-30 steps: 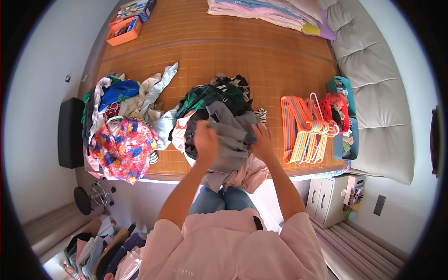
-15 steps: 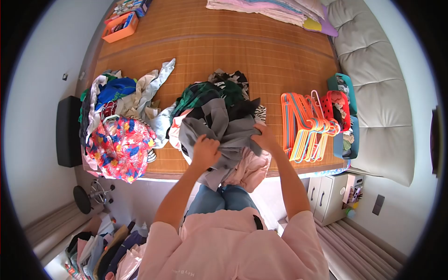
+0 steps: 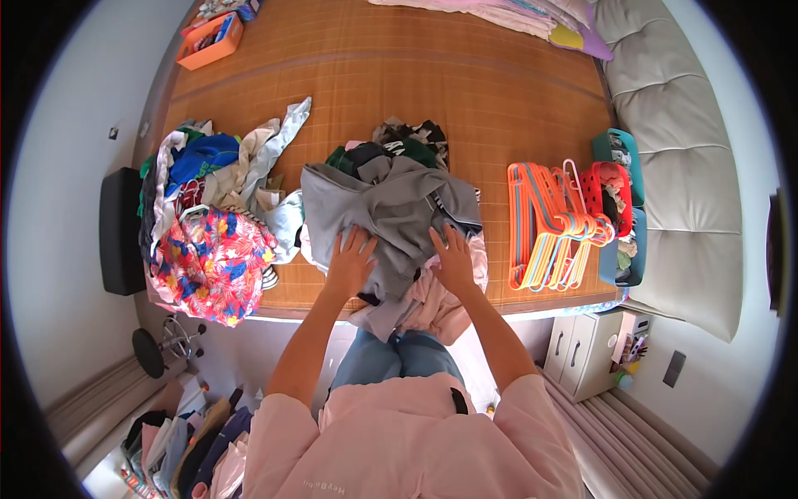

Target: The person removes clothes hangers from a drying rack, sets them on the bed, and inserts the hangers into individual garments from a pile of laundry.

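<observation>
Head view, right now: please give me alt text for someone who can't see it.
A person's left hand and right hand spread over a gray garment atop other clothes. A flowered shirt lies to the left; bright hangers and small baskets sit to the right.

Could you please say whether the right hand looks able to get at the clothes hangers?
Probably yes: the right hand is spread open, and beyond the pink garment only bare mat separates it from the clothes hangers.

A person's left hand and right hand, fingers spread, touch a rumpled grey cloth garment; orange plastic hangers lie rightward.
</observation>
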The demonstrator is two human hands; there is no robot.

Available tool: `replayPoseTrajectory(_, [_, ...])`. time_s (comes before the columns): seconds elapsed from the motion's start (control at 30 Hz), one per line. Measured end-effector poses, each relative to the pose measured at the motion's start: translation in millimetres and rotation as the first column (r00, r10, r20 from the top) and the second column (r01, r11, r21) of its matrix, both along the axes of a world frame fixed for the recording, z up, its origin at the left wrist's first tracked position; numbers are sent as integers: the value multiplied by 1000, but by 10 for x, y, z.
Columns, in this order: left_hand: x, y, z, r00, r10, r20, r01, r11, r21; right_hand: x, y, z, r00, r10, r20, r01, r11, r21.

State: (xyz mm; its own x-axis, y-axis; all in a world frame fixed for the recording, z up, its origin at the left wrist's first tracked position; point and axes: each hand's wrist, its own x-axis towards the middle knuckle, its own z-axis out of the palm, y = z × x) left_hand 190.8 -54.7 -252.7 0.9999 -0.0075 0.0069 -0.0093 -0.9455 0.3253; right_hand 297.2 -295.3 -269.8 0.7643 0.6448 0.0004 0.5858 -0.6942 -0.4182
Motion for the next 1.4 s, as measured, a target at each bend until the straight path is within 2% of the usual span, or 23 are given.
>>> replayPoseTrajectory(0.07, [-56, -3, 20, 1000, 14, -18, -15, 1000, -24, -55, 61, -10, 1000, -12, 19, 11, 999, 42])
replayPoseTrajectory(0.17, [-73, 13, 97, 1000, -19, -11, 19, 999, -32, 10, 103, -176, 1000, -16, -3, 16, 1000, -25])
replayPoseTrajectory(0.27, [-82, -3, 83, 1000, 21, -20, -24, 993, -117, 66, 71, -56, 978, -75, -193, 119, 966, 228])
replayPoseTrajectory(0.37, [20, -69, 263, 953, 1, 302, 26, 996, -88, 83, -41, 416, 999, 32, 19, -36, 925, 377])
replayPoseTrajectory(0.47, [456, -188, 858, 922, 164, 350, -183, 983, 21, 180, -248, 753, 997, 38, 66, -62, 915, 399])
replayPoseTrajectory(0.5, [538, -188, 820, 978, 122, 170, -138, 987, 87, 221, -334, 712, 998, -51, 48, 20, 866, 499])
replayPoseTrajectory(0.57, [645, -217, 601, 976, 55, -209, -13, 980, 198, 242, -490, 888, 958, -281, -62, 272, 813, 514])
replayPoseTrajectory(0.6, [620, -355, 481, 963, -39, -265, 84, 983, 163, 260, -564, 952, 913, -390, -120, 393, 762, 514])
replayPoseTrajectory(0.63, [536, -533, 339, 938, -134, -320, 182, 975, 127, 287, -637, 962, 888, -459, -35, 397, 727, 560])
replayPoseTrajectory(0.67, [400, -674, 142, 870, -373, -322, 319, 924, -210, 288, -691, 984, 872, -489, 6, 400, 719, 568])
replayPoseTrajectory(0.7, [282, -828, 45, 804, -502, -318, 338, 827, -450, 284, -735, 1020, 854, -519, 44, 403, 712, 575])
replayPoseTrajectory(0.73, [166, -982, -52, 721, -621, -307, 304, 682, -665, 290, -795, 1037, 833, -547, 86, 403, 706, 583])
replayPoseTrajectory(0.77, [141, -1144, -77, 663, -660, -354, 178, 598, -781, 284, -893, 944, 868, -491, 65, 381, 745, 548])
replayPoseTrajectory(0.87, [466, -1297, 18, 955, -281, -92, 218, 881, -420, 163, -918, 683, 879, -468, -87, 455, 772, 444])
replayPoseTrajectory(0.93, [872, -1191, 27, 991, -116, 61, 131, 902, -412, 16, -1050, 275, 862, -442, -249, 507, 775, 378])
replayPoseTrajectory(1.0, [1313, -1075, 95, 974, -215, -78, 210, 976, -60, -119, -1031, -62, 807, -478, -348, 588, 704, 398])
replayPoseTrajectory(1.03, [1438, -1057, -25, 964, -266, -9, 266, 962, 60, -174, -1024, -174, 780, -513, -359, 623, 690, 367])
replayPoseTrajectory(1.1, [1654, -1075, -277, 914, -385, 124, 337, 895, 293, -316, -973, -286, 706, -670, -230, 707, 688, 165])
replayPoseTrajectory(1.17, [1750, -1133, -572, 920, -390, 33, 373, 899, 228, -408, -879, -296, 615, -778, -129, 779, 624, -52])
replayPoseTrajectory(1.27, [1826, -1136, -738, 898, -440, -7, 432, 878, 205, -399, -818, -362, 461, -845, -271, 855, 505, -121])
replayPoseTrajectory(1.3, [1816, -1097, -715, 888, -460, -8, 451, 867, 215, -406, -859, -448, 452, -834, -315, 862, 499, -84])
replayPoseTrajectory(1.37, [1760, -1003, -493, 812, -574, 104, 573, 818, 46, -377, -1048, -675, 447, -800, -400, 873, 487, 1])
replayPoseTrajectory(1.4, [1736, -947, -317, 768, -616, 175, 629, 777, -25, -278, -1088, -635, 514, -789, -337, 853, 513, 100])
